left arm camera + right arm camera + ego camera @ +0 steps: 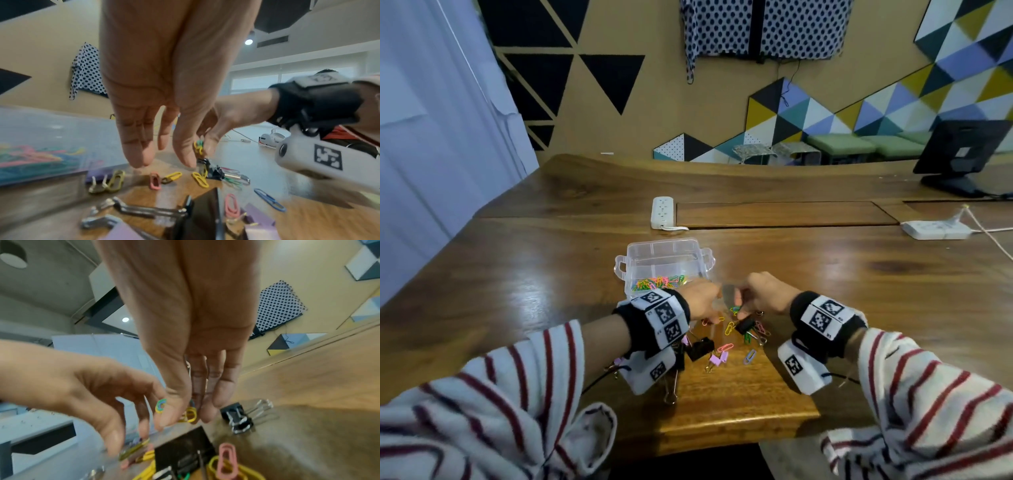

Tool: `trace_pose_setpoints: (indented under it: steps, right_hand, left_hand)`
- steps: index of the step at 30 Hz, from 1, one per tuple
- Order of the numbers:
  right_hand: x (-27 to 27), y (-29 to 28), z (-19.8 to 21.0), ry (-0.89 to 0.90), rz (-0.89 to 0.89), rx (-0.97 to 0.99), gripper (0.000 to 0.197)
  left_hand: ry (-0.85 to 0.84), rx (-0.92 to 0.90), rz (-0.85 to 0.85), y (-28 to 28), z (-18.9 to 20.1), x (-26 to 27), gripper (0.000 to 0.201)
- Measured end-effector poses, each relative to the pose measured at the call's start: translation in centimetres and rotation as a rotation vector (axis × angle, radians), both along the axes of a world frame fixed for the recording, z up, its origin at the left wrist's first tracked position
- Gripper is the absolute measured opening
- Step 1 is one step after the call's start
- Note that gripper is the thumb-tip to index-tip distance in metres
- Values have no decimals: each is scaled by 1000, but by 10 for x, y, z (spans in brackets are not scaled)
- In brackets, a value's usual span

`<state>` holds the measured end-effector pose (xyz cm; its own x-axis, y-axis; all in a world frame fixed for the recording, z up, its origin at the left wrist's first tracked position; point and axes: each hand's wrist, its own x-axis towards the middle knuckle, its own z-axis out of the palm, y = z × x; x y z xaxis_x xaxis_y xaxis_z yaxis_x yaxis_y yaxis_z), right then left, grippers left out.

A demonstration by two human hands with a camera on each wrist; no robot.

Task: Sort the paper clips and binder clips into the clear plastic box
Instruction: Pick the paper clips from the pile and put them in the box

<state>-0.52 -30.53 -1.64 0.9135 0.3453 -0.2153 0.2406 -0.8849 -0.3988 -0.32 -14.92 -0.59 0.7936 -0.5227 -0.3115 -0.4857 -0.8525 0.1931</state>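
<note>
Two hands work over the wooden table (pixel 551 274), just on the person's side of the clear plastic box (pixel 664 253). The box lies with its long axis across the person's view, lid off, with a heap of coloured paper clips (pixel 657 282) in its near compartment. The right hand (pixel 763 294) points fingers-down and pinches a small bunch of green and yellow clips (pixel 199 147) between thumb and fingertips (the bunch hangs roughly upright). The left hand (pixel 700 301) hovers beside it, fingers straight and pointing down at the table, holding nothing. Loose clips lie scattered under both hands: a yellow clip (pixel 200 179), a pink clip (pixel 154 180) and a blue clip (pixel 269 200), their long axes at assorted angles. A black binder clip (pixel 700 347) sits near the left wrist, and a second black binder clip (pixel 238 418) lies just beyond the right fingertips.
</note>
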Motion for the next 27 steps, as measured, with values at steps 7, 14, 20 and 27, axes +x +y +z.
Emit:
trace_pose_setpoints:
  steps: [7,14,20,27]
  right_hand:
    - [-9,-23,15,25,-134,274,26]
    - [-9,-22,10,69,-171,435,24]
    - [-10,-20,14,158,-206,657,21]
    - [-8,-11,20,182,-203,779,21]
  left_hand:
    - [68,-2,58,-20,-13,3,25]
    - [88,-62,61,-14,-16,-2,12]
    - [175,-209,80,12,5,8,19]
    - [59,-526,333,86,37,50,15]
